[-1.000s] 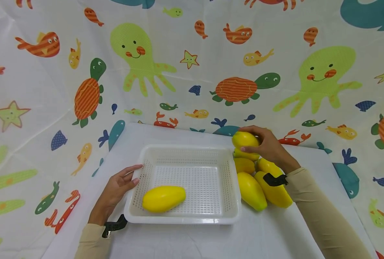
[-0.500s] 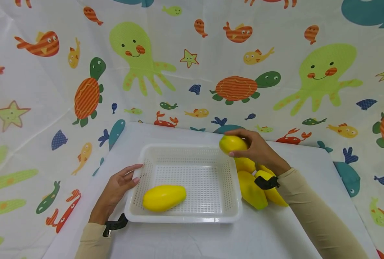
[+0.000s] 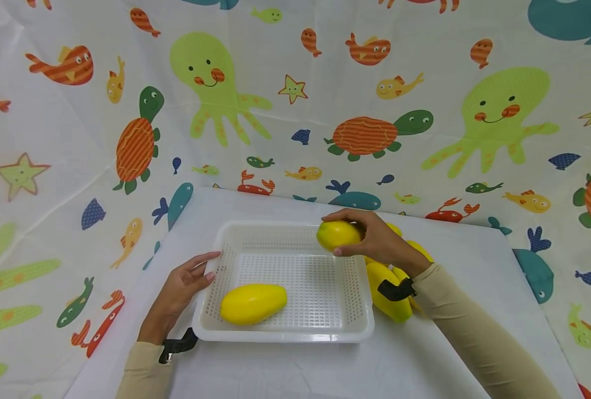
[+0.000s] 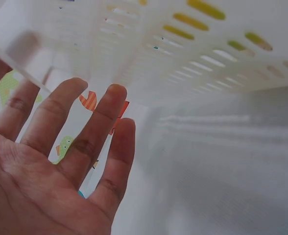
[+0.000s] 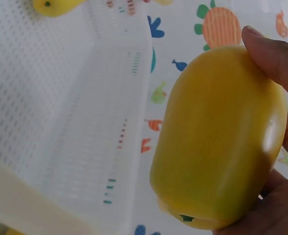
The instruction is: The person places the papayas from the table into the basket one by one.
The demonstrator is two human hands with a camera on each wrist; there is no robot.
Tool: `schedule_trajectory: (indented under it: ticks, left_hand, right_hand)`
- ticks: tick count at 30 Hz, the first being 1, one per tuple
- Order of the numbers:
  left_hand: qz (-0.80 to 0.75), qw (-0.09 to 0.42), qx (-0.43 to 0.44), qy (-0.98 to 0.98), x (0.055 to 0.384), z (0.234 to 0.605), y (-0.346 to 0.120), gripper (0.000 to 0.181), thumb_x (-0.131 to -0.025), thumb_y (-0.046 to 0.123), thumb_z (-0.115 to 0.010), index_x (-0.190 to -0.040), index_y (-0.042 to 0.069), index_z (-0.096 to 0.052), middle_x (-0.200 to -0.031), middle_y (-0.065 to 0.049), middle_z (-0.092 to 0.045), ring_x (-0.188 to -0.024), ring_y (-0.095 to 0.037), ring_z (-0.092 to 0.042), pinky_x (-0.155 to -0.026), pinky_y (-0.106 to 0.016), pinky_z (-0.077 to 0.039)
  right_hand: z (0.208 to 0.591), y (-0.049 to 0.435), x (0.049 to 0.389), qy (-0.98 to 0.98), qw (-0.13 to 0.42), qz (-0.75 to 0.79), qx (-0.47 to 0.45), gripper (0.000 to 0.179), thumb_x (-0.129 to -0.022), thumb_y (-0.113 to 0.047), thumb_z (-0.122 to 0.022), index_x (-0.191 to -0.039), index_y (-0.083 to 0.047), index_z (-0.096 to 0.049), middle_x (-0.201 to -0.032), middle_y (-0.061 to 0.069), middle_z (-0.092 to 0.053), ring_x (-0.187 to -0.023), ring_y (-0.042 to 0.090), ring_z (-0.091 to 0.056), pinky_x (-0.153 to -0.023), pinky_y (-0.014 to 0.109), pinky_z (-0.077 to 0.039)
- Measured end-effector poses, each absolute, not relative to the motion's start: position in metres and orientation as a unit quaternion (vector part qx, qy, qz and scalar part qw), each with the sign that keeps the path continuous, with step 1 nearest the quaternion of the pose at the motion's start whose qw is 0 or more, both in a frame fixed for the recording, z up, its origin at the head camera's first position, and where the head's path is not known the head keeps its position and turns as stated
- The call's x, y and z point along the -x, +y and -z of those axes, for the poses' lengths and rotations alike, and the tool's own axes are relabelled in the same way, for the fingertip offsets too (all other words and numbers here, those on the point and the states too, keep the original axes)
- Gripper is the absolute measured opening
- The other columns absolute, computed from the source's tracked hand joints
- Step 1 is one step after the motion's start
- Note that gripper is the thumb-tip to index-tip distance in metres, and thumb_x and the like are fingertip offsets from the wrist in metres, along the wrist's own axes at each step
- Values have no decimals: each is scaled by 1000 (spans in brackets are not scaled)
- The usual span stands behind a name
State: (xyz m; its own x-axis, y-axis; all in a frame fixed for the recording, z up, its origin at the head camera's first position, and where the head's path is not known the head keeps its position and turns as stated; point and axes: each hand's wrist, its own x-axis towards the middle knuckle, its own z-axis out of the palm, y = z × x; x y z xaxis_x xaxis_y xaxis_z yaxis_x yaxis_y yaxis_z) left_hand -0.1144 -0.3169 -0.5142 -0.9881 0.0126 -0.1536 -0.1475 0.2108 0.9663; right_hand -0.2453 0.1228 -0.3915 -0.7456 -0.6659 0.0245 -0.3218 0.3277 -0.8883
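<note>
My right hand [image 3: 375,238] holds a yellow papaya [image 3: 339,236] with a greenish tip over the far right corner of the white plastic basket [image 3: 285,337]. In the right wrist view, thumb and fingers wrap one side of this papaya [image 5: 220,139], beside the basket's wall [image 5: 92,132]. Inside the basket, near its front left, lies another papaya [image 3: 253,304]. My left hand [image 3: 180,291] is at the basket's left rim, with the thumb at the rim. The left wrist view shows that hand's fingers [image 4: 85,142] fairly straight and spread beneath the rim.
Several more papayas [image 3: 387,293] lie piled against the basket's right side, partly hidden by the right hand and wrist. A white cloth [image 3: 275,368] covers the table. Behind it hangs a curtain [image 3: 255,66] printed with sea animals.
My right hand has carried its papaya from above the pile leftward and a little toward me, over the basket's far right corner. The left hand and the basket stay practically where they were.
</note>
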Motion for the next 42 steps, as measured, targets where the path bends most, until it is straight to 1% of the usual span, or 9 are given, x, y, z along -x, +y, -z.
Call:
schedule_trajectory:
  ticks: [3, 8, 10, 15, 25, 31, 35, 37, 42]
  left_hand:
    - [-631, 62, 40, 772, 114, 514, -317, 55, -106, 32, -67, -158, 23, -50, -167, -4, -47, -131, -13, -69, -96, -38, -64]
    - [-632, 61, 38, 772, 115, 515, -317, 55, -106, 31, -66, -158, 24, -50, -167, -5, -46, -130, -13, -69, -94, -39, -65]
    - [-634, 61, 35, 770, 114, 515, -317, 55, -106, 31, -66, -159, 24, -50, -168, -6, -46, -129, -12, -70, -94, -40, -65]
    - [-641, 59, 26, 765, 114, 515, -318, 55, -107, 29, -65, -159, 22, -49, -168, -8, -45, -125, -11, -72, -92, -41, -65]
    - [-643, 63, 35, 763, 114, 515, -317, 55, -107, 30, -66, -159, 22, -49, -168, -7, -45, -124, -9, -72, -92, -41, -66]
    - [-645, 63, 40, 760, 114, 515, -318, 55, -107, 30, -66, -159, 22, -49, -168, -8, -45, -124, -11, -72, -91, -42, -66]
    - [-642, 66, 46, 763, 115, 514, -318, 55, -106, 31, -66, -158, 22, -50, -168, -7, -45, -125, -11, -72, -93, -41, -65]
    - [-641, 67, 49, 763, 115, 515, -317, 55, -106, 32, -66, -158, 23, -50, -168, -6, -45, -126, -11, -71, -94, -41, -65]
    - [-637, 70, 55, 765, 116, 515, -317, 55, -106, 34, -67, -158, 25, -51, -167, -3, -47, -129, -10, -69, -98, -39, -64]
  right_hand:
    - [392, 116, 241, 791, 190, 492, 312, 63, -87, -16, -89, -144, -26, -64, -148, -1, -60, -122, 29, -62, -107, 44, -57]
    - [396, 105, 236, 776, 211, 496, 327, 63, -88, -13, -88, -146, -18, -63, -147, 0, -62, -124, 31, -60, -108, 47, -55]
    - [398, 101, 234, 773, 217, 496, 331, 63, -88, -12, -88, -145, -18, -63, -146, -1, -63, -124, 30, -59, -108, 47, -54]
    - [404, 94, 230, 771, 233, 488, 337, 62, -88, -15, -89, -144, -20, -64, -145, -3, -64, -122, 29, -60, -106, 45, -55]
    - [414, 81, 228, 765, 238, 480, 358, 61, -88, -14, -88, -143, -24, -65, -145, -5, -65, -124, 25, -60, -111, 44, -53]
    - [420, 66, 230, 765, 238, 475, 365, 60, -88, -16, -89, -142, -26, -66, -145, -9, -65, -126, 21, -60, -112, 43, -54]
    - [424, 54, 231, 757, 244, 477, 374, 60, -88, -17, -89, -143, -25, -66, -145, -7, -65, -126, 22, -60, -112, 42, -54]
    - [426, 48, 231, 755, 247, 476, 378, 59, -88, -17, -89, -142, -28, -66, -145, -7, -65, -126, 21, -60, -112, 41, -54]
    - [430, 36, 232, 754, 249, 472, 384, 59, -88, -18, -89, -141, -29, -66, -145, -8, -65, -125, 20, -61, -110, 38, -55]
